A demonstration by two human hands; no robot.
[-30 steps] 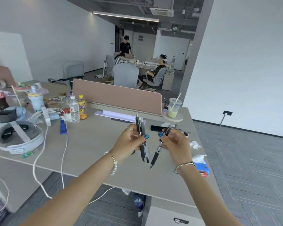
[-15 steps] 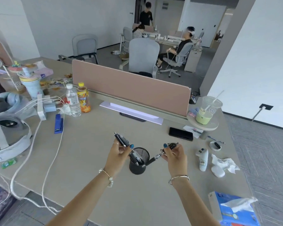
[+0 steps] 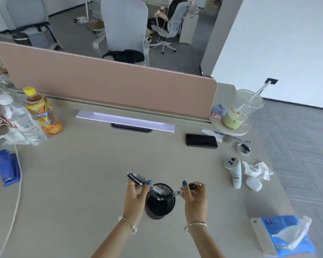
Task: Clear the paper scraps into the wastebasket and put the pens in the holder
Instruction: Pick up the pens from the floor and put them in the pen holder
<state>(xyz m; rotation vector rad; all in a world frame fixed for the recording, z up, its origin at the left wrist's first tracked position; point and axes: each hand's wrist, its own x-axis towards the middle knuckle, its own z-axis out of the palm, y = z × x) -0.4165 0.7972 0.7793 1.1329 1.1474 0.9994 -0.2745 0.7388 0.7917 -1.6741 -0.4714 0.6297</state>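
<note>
A black mesh pen holder (image 3: pixel 159 209) stands on the desk between my hands. My left hand (image 3: pixel 135 196) grips two dark pens (image 3: pixel 138 180), tilted so their tips reach over the holder's rim. At the holder's right edge, my right hand (image 3: pixel 194 197) pinches a single dark pen (image 3: pixel 189 188) whose tip points into the opening. A crumpled white paper scrap (image 3: pixel 257 170) lies on the desk to the right. No wastebasket is in view.
A white controller (image 3: pixel 234 173), a white case (image 3: pixel 253 183), a black phone (image 3: pixel 201 140) and a drink cup (image 3: pixel 240 110) sit at the right. A blue tissue pack (image 3: pixel 285 236) lies near right. Two bottles (image 3: pixel 34 116) and a blue stapler (image 3: pixel 7 167) stand left. A pink divider (image 3: pixel 108 81) runs across.
My view has tipped down and closer to the desk. Both hands lowered from mid-air to the holder, and the pens now angle down into its opening.
</note>
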